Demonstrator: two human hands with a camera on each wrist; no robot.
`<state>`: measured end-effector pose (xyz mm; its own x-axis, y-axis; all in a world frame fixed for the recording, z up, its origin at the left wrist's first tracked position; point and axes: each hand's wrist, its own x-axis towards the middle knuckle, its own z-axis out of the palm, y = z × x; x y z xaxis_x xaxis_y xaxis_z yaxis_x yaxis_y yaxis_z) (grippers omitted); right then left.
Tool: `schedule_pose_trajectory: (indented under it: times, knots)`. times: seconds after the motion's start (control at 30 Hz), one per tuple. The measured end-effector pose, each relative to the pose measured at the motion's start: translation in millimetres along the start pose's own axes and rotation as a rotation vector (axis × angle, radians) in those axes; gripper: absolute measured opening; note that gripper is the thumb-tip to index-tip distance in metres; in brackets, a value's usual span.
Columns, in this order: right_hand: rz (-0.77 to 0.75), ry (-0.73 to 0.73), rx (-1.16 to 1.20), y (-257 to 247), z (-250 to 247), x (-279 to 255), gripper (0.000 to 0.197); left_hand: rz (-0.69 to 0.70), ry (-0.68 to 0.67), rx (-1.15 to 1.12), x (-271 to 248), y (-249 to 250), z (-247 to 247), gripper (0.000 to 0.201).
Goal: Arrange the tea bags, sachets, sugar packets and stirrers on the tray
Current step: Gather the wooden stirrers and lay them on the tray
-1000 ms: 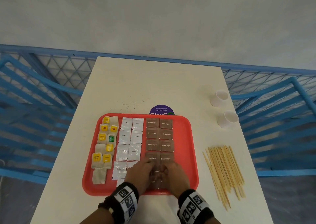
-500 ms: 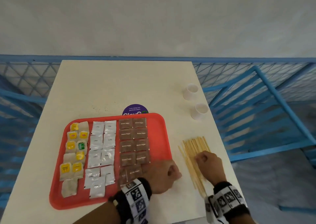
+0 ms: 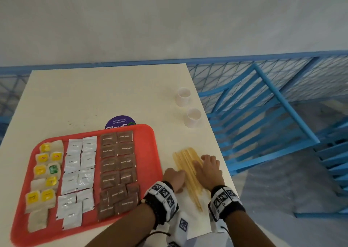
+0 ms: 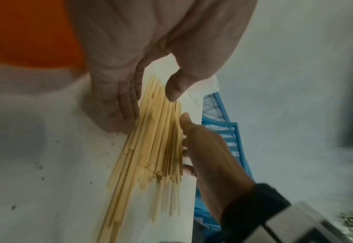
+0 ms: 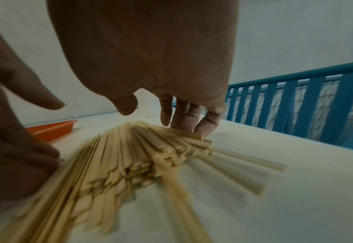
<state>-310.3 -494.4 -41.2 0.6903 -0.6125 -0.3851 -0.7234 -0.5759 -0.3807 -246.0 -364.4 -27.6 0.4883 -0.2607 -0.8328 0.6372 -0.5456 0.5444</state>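
Nearest, on the pale tabletop (image 3: 105,96), right of the tray: a loose bundle of wooden stirrers (image 3: 188,173), lying flat and fanned, flanked by both hands. Left hand (image 3: 174,178) set against the bundle's left edge, fingers (image 4: 117,105) straight and together, pressed side-on to the sticks, thumb arched above them (nothing pinched, by the left wrist view). Right hand (image 3: 208,170) against the opposite edge, fingers (image 5: 189,118) extended downward with tips touching the outer sticks and the tabletop, thumb raised clear; hand spread, gripping nothing. Marker-printed bands around both wrists.

Just left, the red tray (image 3: 148,152), near edge close to the tabletop's front. Brown sugar packets (image 3: 117,163) in two columns along its right-of-centre strip, the nearest few overlapping and askew. White sachets (image 3: 79,171) in two columns beside them. Tea bags (image 3: 46,171) with yellow tags (one green) along the tray's left side, loosely paired. Bare red strip between the sugar packets and the tray's right rim.

Beyond the tray, a purple round sticker (image 3: 120,121) partly under its far rim. Further right, two small white cups (image 3: 188,108) near the tabletop's right edge, well apart from the stirrers. Behind, blue railing (image 3: 263,103) and a grey wall.
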Motion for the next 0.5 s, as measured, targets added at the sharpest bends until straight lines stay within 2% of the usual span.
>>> schedule_pose_trajectory:
  times: [0.1, 0.2, 0.23, 0.37, 0.43, 0.5]
  knots:
    - [0.043, -0.021, -0.022, 3, -4, 0, 0.073, -0.016, 0.036, -0.072, -13, 10, -7, 0.023]
    - [-0.003, -0.081, -0.165, -10, 5, -9, 0.093, -0.017, 0.041, -0.100, -4, 15, -6, 0.028]
    - [-0.025, -0.083, -0.206, -15, 12, -13, 0.094, -0.020, 0.034, -0.101, 5, 15, -4, 0.030]
    - [-0.061, 0.004, -0.296, -30, 39, -26, 0.060, -0.053, 0.023, -0.078, 40, 10, 1, 0.039]
    - [-0.069, 0.080, -0.277, -41, 47, -30, 0.044, -0.079, 0.012, -0.056, 21, 23, 0, 0.031]
    - [-0.109, 0.076, -0.219, -47, 53, -33, 0.039, -0.079, 0.029, -0.037, 10, 33, -2, 0.021]
